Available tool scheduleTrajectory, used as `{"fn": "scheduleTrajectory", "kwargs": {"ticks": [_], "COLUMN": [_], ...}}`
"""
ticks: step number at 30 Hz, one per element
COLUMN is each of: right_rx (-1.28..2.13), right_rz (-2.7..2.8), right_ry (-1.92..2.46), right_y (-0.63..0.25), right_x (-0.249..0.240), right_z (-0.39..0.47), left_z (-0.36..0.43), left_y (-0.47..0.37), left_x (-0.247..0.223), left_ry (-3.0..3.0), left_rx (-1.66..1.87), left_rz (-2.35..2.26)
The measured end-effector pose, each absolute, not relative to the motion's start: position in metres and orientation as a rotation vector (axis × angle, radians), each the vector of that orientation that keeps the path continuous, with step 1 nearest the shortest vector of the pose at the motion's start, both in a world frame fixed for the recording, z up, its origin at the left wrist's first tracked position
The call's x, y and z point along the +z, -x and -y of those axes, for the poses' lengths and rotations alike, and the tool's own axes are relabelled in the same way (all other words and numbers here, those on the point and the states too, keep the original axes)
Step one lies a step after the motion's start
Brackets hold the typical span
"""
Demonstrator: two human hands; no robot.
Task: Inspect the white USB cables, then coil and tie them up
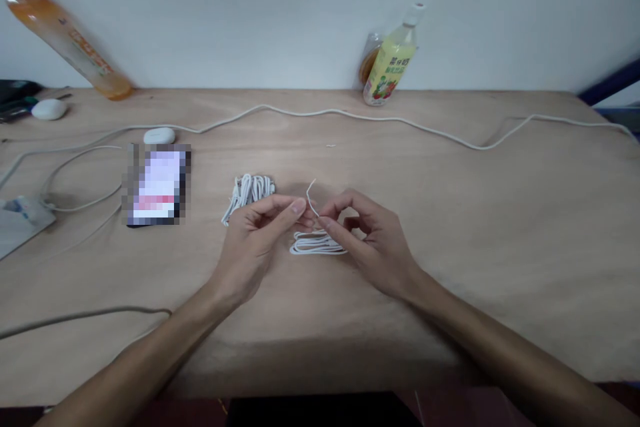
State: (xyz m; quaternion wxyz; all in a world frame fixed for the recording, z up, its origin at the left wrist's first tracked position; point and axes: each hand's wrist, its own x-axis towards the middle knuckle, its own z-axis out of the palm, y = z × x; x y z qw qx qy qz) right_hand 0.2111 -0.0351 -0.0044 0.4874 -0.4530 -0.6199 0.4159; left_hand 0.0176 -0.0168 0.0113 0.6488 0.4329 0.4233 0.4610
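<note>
My right hand [367, 233] pinches a short, thin white tie [311, 199] between thumb and forefinger; the tie's free end sticks up, slightly bent. Close to its left side is my left hand [267, 230], thumb and fingertips pressed together; whether anything is between them is too small to tell. Under and just in front of the fingertips, a coiled white cable [316, 244] lies on the wooden table, partly covered by my right hand. Behind my left hand rests a bundle of white cables [251, 188].
A phone [159, 187] and a white case [159, 136] lie at the left. Along the back runs a long white cable [357, 115]. An orange drink bottle [75, 47] and a yellow drink bottle [393, 63] stand by the wall. A darker cable [100, 311] is at front left.
</note>
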Motion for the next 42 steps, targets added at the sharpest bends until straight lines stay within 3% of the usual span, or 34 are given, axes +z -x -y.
{"fn": "scheduleTrajectory", "kwargs": {"ticks": [14, 42], "right_rx": [1.146, 0.996], "right_rz": [1.530, 1.610], "right_ry": [1.049, 1.065], "right_y": [-0.2146, -0.2198], "right_x": [0.0013, 0.0022], "right_z": [0.0324, 0.0297], "left_z": [0.0166, 0.0183], "left_y": [-0.0168, -0.0171], "left_x": [0.0101, 0.0139], "left_ry": [-1.080, -1.159], "left_rx": [1.086, 1.126], "left_rz": [-0.985, -1.027]}}
